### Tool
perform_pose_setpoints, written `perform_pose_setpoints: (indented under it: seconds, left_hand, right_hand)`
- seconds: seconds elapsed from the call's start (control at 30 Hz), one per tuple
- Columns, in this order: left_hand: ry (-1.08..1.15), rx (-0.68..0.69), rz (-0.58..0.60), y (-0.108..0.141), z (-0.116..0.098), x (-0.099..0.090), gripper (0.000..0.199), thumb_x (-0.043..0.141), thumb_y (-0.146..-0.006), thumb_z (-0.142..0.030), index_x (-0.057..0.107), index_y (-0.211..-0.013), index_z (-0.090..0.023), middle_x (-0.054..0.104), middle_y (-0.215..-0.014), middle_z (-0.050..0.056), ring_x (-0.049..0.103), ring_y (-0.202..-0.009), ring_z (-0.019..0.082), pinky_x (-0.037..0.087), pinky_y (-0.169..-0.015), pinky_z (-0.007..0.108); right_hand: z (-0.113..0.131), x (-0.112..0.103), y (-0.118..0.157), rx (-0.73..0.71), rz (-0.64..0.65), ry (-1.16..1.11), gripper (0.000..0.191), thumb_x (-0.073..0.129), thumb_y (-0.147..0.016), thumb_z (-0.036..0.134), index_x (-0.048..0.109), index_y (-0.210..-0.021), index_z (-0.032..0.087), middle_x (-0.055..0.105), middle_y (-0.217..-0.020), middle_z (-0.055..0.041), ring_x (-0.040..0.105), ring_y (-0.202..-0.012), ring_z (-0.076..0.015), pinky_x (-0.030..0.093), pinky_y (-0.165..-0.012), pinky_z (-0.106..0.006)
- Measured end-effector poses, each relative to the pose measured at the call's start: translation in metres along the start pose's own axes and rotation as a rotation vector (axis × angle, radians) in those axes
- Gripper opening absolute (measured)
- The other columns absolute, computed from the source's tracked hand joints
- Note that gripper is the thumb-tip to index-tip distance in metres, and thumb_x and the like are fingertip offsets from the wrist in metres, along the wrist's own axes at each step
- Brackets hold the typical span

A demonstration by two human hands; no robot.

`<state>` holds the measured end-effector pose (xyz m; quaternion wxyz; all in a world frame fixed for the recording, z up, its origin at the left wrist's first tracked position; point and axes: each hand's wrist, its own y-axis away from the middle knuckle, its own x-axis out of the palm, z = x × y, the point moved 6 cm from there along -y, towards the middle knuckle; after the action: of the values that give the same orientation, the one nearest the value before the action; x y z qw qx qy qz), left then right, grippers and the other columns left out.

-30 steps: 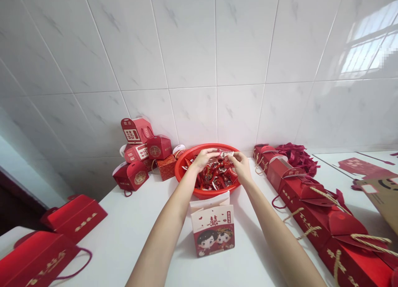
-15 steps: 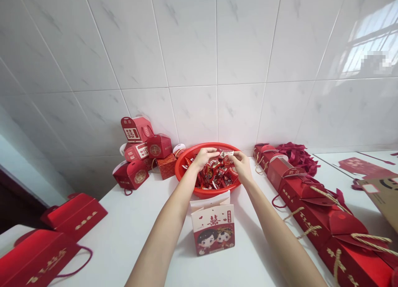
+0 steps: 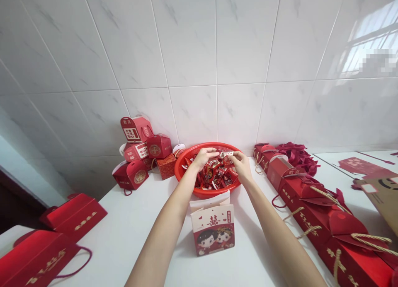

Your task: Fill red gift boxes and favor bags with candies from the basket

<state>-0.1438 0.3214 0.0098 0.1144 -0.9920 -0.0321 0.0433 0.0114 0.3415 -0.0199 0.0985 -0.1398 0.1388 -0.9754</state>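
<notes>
1. Pinching is applied to the white packet (image 3: 226, 153) by the right hand (image 3: 241, 162) at its right end, probably so that its printed face is left uncovered.
2. The left hand (image 3: 203, 157) is held slightly apart from the right, fingers extended towards the packet's left end; whether contact is made cannot be told.
3. The white packet is held over the far part of the basket (image 3: 211, 192), above the red packets (image 3: 214, 173), where anything dropped would likely be caught.
4. The carton (image 3: 214, 233) is stood upright between the forearms, just in front of the basket, with its top flaps raised, presumably for easy access.
5. Red boxes are piled at the left (image 3: 137, 129) and lined up at the right (image 3: 298, 189), seemingly so that the middle of the table (image 3: 133, 220) is left workable.
6. Ribbons (image 3: 297, 159) are heaped behind the right row, near the wall (image 3: 192, 113).
</notes>
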Motion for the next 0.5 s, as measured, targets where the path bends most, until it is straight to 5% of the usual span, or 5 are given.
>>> perform_pose_setpoints:
  seconds: [0.5]
  left_hand:
    - [-0.217, -0.030, -0.112, -0.006, 0.013, -0.007, 0.015, 0.062, -0.068, -0.033, 0.062, -0.062, -0.019, 0.067, -0.071, 0.000, 0.057, -0.074, 0.018, 0.046, -0.071, 0.028]
  right_hand:
    - [-0.003, -0.002, -0.002, -0.003, -0.021, 0.008, 0.027, 0.071, -0.067, 0.045, 0.063, -0.074, 0.020, 0.069, -0.073, -0.0017, 0.063, -0.068, -0.0176, 0.052, -0.063, -0.029]
